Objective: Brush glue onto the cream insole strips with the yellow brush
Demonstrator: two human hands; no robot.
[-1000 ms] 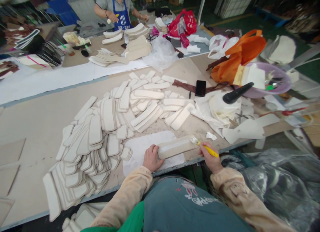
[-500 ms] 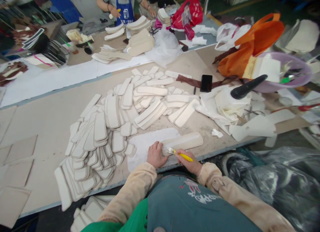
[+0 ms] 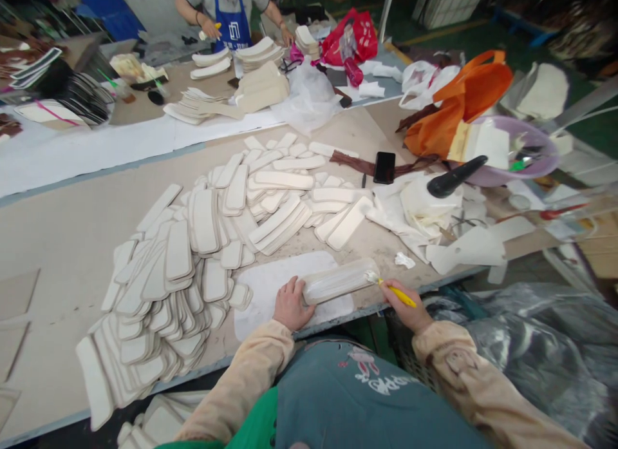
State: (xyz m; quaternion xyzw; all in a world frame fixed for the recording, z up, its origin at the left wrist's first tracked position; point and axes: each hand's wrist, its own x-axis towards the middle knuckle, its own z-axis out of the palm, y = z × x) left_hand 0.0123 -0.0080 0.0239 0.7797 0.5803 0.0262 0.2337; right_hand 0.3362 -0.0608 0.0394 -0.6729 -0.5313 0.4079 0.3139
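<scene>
Brush has shifted from nr L hand to R end of pale strip. Head cam: strip lies partly on white sheet, nr edge of table; prob. light, bendy, slick on top; best held by edges. R hand grasps brush, forearm angled in from R; L hand spread at strip's L end, can't tell if pinching.

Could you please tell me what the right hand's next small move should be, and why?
Probably the right hand should draw the yellow-handled brush back toward the left hand: its bristles are at the right end of the pale strip, the left hand is at the opposite end, and whitish streaks run unevenly between them.
</scene>
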